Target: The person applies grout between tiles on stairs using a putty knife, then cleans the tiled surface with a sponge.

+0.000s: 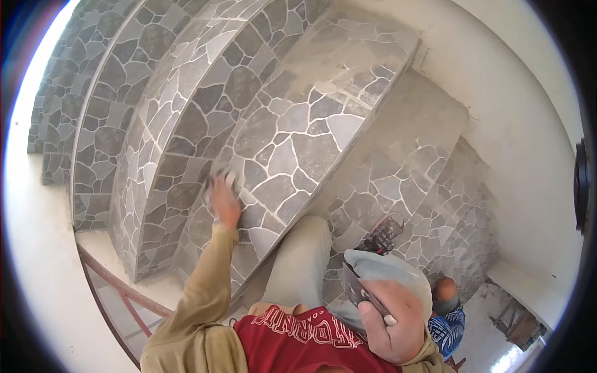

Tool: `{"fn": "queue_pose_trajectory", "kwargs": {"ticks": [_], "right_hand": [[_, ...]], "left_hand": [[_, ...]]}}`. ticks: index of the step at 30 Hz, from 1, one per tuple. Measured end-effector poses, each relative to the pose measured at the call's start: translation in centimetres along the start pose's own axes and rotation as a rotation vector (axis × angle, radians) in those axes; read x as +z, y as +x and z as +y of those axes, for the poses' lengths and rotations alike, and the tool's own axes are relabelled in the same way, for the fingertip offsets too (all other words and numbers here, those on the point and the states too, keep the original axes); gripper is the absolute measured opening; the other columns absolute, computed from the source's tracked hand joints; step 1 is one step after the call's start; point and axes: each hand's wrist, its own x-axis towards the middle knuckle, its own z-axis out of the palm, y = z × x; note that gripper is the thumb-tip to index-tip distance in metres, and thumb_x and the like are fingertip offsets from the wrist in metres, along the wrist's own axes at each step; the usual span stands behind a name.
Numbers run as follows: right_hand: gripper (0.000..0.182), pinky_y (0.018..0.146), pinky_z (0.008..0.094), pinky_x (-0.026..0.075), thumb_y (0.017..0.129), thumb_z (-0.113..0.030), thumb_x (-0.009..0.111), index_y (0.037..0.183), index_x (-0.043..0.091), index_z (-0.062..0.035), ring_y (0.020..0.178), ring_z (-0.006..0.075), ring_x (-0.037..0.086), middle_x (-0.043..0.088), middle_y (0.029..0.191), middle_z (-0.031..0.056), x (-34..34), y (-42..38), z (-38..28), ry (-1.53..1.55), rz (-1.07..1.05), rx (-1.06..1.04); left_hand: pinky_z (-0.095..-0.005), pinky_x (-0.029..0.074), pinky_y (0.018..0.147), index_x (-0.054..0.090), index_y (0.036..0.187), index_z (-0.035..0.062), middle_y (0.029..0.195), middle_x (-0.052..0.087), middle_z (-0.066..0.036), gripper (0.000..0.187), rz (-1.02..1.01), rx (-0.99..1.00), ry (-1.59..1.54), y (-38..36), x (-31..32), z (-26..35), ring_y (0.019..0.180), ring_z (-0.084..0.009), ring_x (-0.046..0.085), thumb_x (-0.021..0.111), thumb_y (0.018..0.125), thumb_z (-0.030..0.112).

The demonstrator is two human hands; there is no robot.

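My left hand reaches out to a stone-patterned stair tread, near the foot of the riser. Its fingers are pressed over a greyish-white rag, which is smeared by motion. Close to my body, above my right knee, my right hand is closed round a flat dark scraper with whitish smears on its blade. The scraper's handle is mostly hidden by the hand. Pale joint lines run between the grey stone shapes, and dusty residue covers the tread's far end.
More patterned steps rise at the left, and lower steps descend at the right beside a cream wall. My shoe rests on a lower step. A reddish-brown railing stands at lower left. Another person in blue patterned clothing is below right.
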Motion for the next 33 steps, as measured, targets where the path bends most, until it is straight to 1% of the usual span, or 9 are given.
{"fn": "queue_pose_trajectory", "kwargs": {"ticks": [2,3,5,9,14,18,22,25,33], "right_hand": [[0.027,0.077,0.0378,0.052,0.087,-0.006,0.063,0.112,0.067,0.0039,0.081,0.0326,0.066,0.068,0.094,0.0189,-0.3,-0.1,0.3,0.003,0.035,0.030],[0.027,0.077,0.0378,0.052,0.087,-0.006,0.063,0.112,0.067,0.0039,0.081,0.0326,0.066,0.068,0.094,0.0189,-0.4,-0.3,0.6,0.000,0.053,0.034],[0.028,0.084,0.0393,0.052,0.092,-0.005,0.063,0.119,0.064,0.0023,0.095,0.0385,0.066,0.067,0.105,0.0215,-0.8,-0.6,1.0,0.006,0.062,0.018],[0.028,0.085,0.0389,0.052,0.093,-0.006,0.063,0.120,0.064,0.0027,0.096,0.0376,0.067,0.067,0.105,0.0216,-0.6,-0.2,0.9,0.018,0.045,-0.014],[0.028,0.086,0.0385,0.052,0.095,-0.009,0.062,0.121,0.064,0.0015,0.098,0.0370,0.067,0.068,0.106,0.0215,-0.2,0.1,0.2,0.032,0.035,0.000],[0.027,0.086,0.0385,0.052,0.096,-0.010,0.061,0.120,0.064,0.0014,0.097,0.0372,0.067,0.068,0.106,0.0213,0.4,-0.2,0.0,0.041,-0.017,0.019],[0.026,0.086,0.0384,0.052,0.095,-0.010,0.062,0.119,0.065,0.0015,0.097,0.0376,0.067,0.068,0.106,0.0210,0.8,-0.3,0.2,0.019,-0.014,0.031],[0.026,0.087,0.0385,0.052,0.095,-0.010,0.062,0.119,0.065,0.0010,0.098,0.0376,0.067,0.068,0.106,0.0211,1.0,-0.2,0.0,0.003,-0.009,0.007],[0.029,0.080,0.0361,0.056,0.090,-0.009,0.067,0.118,0.068,0.0002,0.088,0.0312,0.071,0.071,0.100,0.0178,-0.1,0.0,0.6,-0.002,-0.016,-0.044]], "left_hand": [[-0.0551,0.040,0.105,0.050,0.135,-0.0003,0.140,0.052,-0.025,0.043,-0.182,-0.186,-0.133,10.4,-1.3,7.4,0.127,-0.0474,0.050,0.051,0.094,0.015],[-0.0559,0.043,0.100,0.054,0.127,-0.0003,0.131,0.057,-0.024,0.036,0.131,-0.005,-0.081,13.7,4.3,7.9,0.120,-0.0471,0.053,0.051,0.094,0.013],[-0.0528,0.046,0.096,0.063,0.110,-0.0005,0.118,0.060,-0.023,0.025,0.216,0.226,-0.103,22.7,6.5,13.0,0.111,-0.0439,0.057,0.056,0.089,0.012],[-0.0450,0.051,0.096,0.064,0.126,0.0094,0.120,0.068,-0.020,0.032,0.230,0.299,-0.788,34.5,8.6,24.1,0.112,-0.0400,0.063,0.052,0.097,0.012],[-0.0433,0.043,0.108,0.062,0.127,0.0069,0.141,0.057,-0.019,0.028,0.242,0.239,-1.052,30.8,-3.8,27.4,0.129,-0.0372,0.054,0.050,0.103,0.015],[-0.0399,0.036,0.116,0.059,0.135,0.0043,0.147,0.054,-0.015,0.034,0.050,0.133,-0.947,16.3,-7.6,13.8,0.138,-0.0308,0.049,0.047,0.104,0.014],[-0.0417,0.036,0.115,0.057,0.135,-0.0041,0.143,0.054,-0.025,0.038,-0.038,-0.344,-0.743,-3.2,-7.1,0.0,0.135,-0.0363,0.051,0.046,0.105,0.017],[-0.0465,0.030,0.117,0.053,0.139,-0.0036,0.146,0.050,-0.027,0.040,-0.048,-0.377,-0.398,-10.0,-3.5,-0.5,0.138,-0.0391,0.045,0.046,0.104,0.017],[-0.0546,0.025,0.117,0.048,0.140,-0.0048,0.147,0.047,-0.026,0.045,0.158,-0.020,-0.476,13.4,4.2,17.8,0.141,-0.0427,0.039,0.048,0.100,0.017]]}}
